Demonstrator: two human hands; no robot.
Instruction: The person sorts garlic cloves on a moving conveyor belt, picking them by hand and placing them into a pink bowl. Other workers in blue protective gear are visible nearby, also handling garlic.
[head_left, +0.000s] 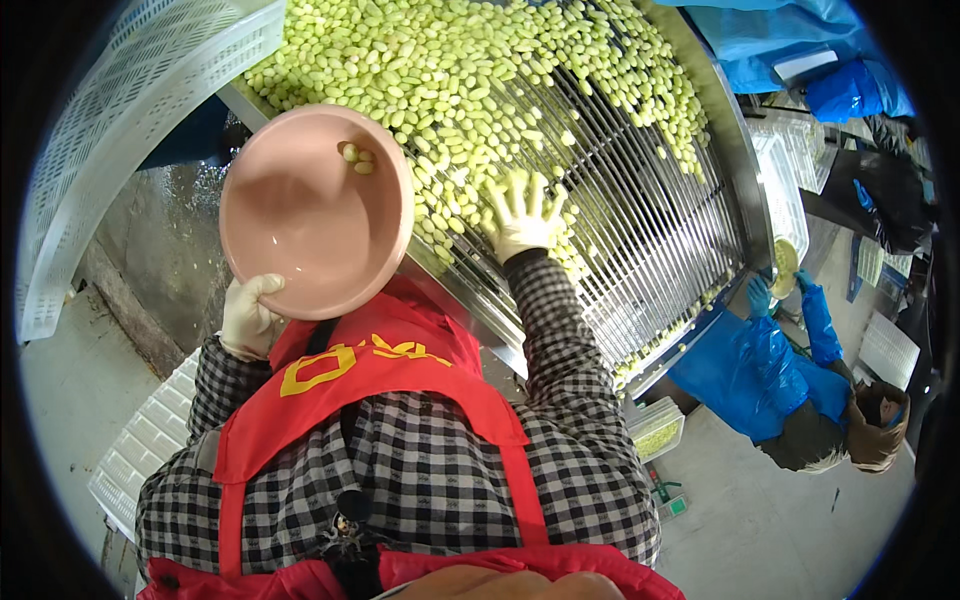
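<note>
My left hand (253, 319), in a white glove, grips the near rim of a pink plastic bowl (307, 217). The bowl is tilted so its inside faces me, and a few green grapes (358, 157) lie against its wall. My right hand (525, 214), also gloved, rests among loose green grapes (442, 97) with its fingers spread. I see nothing held in it, though the palm side is hidden. Under the grapes runs a grate of parallel metal bars (645, 195), thickly covered at the far left and largely bare on the right.
A white perforated plastic crate (150, 120) stands at the upper left. The grate has a raised metal side wall (739, 142). At the right, a person in blue protective clothing (780, 375) holds a yellowish bowl (785, 268). A clear bin of grapes (656, 431) sits below the grate's end.
</note>
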